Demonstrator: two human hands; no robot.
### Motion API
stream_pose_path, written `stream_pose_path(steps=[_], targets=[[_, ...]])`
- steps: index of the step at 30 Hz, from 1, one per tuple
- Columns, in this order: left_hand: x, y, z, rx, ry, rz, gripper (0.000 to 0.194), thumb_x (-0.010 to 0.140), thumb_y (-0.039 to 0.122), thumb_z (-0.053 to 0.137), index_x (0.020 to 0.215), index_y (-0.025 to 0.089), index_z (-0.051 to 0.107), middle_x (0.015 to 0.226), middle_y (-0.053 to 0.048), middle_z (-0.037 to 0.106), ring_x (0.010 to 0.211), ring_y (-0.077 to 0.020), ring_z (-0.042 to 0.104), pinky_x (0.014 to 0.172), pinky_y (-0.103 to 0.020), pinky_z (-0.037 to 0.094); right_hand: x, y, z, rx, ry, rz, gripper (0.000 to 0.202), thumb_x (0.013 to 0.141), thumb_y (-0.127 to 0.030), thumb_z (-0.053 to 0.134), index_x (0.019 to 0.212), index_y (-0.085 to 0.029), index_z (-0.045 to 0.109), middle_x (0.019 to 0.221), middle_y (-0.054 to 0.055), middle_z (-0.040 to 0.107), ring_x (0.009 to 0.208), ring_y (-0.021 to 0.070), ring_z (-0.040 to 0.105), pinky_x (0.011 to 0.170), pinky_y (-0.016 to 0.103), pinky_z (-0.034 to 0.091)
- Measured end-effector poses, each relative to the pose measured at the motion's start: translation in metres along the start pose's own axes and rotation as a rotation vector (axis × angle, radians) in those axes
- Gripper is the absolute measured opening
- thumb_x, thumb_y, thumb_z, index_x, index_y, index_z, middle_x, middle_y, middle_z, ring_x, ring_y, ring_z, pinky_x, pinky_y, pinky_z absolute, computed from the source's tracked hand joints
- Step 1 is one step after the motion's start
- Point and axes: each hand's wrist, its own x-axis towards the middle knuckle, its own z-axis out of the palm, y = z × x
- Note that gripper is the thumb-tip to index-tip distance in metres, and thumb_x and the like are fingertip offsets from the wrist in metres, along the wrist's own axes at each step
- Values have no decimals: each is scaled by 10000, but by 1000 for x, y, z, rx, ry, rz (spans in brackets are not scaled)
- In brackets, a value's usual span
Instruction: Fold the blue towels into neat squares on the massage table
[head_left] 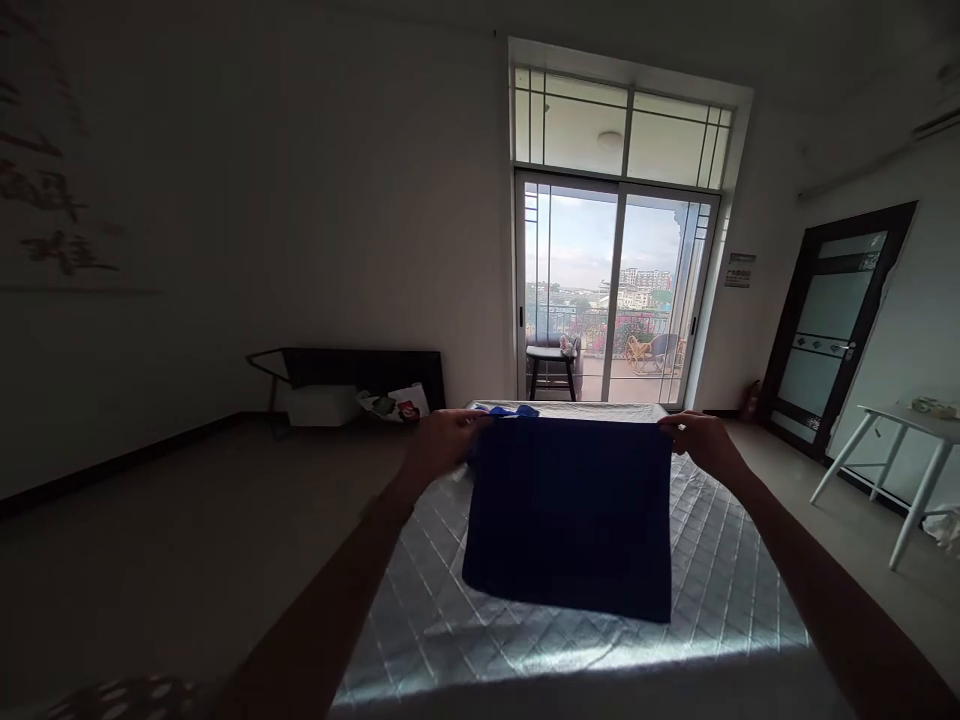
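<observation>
A dark blue cloth (574,515), roughly square, hangs stretched between my two hands. My left hand (448,437) pinches its upper left corner. At the upper right corner, the fingers of my right hand (697,440) are closed on the edge. The cloth hangs in front of a quilted white mattress (724,560) and hides the middle of it. Behind the top left of the cloth, a brighter blue piece of fabric (510,411) shows in part; I cannot tell whether it belongs to the same cloth.
Beyond the mattress is a sliding glass door (570,270) with a dark stool (551,365) behind it. A black bench (367,370) with a white bag (397,402) is at the left wall. To the right stand a white table (911,420) and a dark-framed door (832,320).
</observation>
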Motion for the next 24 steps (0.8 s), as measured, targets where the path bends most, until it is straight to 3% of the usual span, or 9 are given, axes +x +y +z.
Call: stream_pose_path(steps=[3, 7, 9, 10, 11, 15, 19, 24], targets=[[-2, 1, 3, -253, 27, -42, 373, 806, 421, 650, 1043, 150, 749, 719, -25, 766, 664, -188, 715, 546, -228, 493, 3, -3, -1, 19, 93, 0, 295, 909, -431, 585, 907, -198, 767, 878, 57, 753, 633, 150, 696, 662, 303, 590], [-38, -32, 18, -444, 6, -94, 427, 722, 481, 686, 973, 138, 727, 784, -42, 786, 734, -209, 745, 698, -313, 586, -42, 5, 8, 42, 167, -104, 279, 892, -469, 610, 945, -246, 770, 956, 68, 761, 864, 216, 721, 798, 355, 595], [-66, -62, 36, -528, -100, -188, 461, 672, 542, 683, 888, 138, 731, 740, -53, 778, 737, -240, 750, 723, -358, 600, -79, 19, 27, 89, 109, -41, 285, 892, -485, 599, 945, -265, 772, 961, 64, 760, 840, 222, 721, 758, 359, 603], [-81, -78, 48, -560, -196, -246, 477, 664, 570, 677, 860, 139, 733, 739, -66, 778, 751, -254, 751, 728, -368, 600, -99, 27, 39, 112, 46, 22, 297, 895, -487, 584, 932, -263, 776, 958, 67, 759, 809, 220, 720, 726, 355, 602], [-95, -94, 60, -549, -219, -293, 478, 683, 592, 653, 834, 145, 733, 727, -69, 775, 746, -255, 748, 715, -360, 592, -118, 37, 52, 130, -32, 93, 309, 893, -481, 570, 903, -254, 780, 955, 73, 759, 777, 216, 719, 693, 344, 598], [-134, -137, 98, -297, -338, -297, 414, 680, 579, 668, 723, 170, 719, 741, -65, 774, 794, -269, 739, 711, -317, 545, -174, 66, 99, 84, -276, 344, 299, 892, -383, 535, 840, -236, 790, 972, 87, 758, 837, 209, 721, 788, 326, 569], [-145, -146, 106, -75, -393, -272, 322, 730, 475, 624, 870, 208, 736, 758, -12, 775, 836, -255, 735, 717, -274, 505, -193, 74, 110, 70, -352, 397, 315, 890, -264, 482, 920, -250, 795, 1054, 92, 739, 912, 201, 715, 849, 314, 548], [-157, -130, 96, 143, -402, -286, 285, 820, 308, 503, 998, 235, 713, 721, 13, 750, 758, -200, 721, 683, -243, 454, -199, 72, 99, 6, -456, 340, 440, 790, -106, 444, 1048, -241, 773, 1132, 83, 719, 1018, 196, 705, 898, 289, 536]])
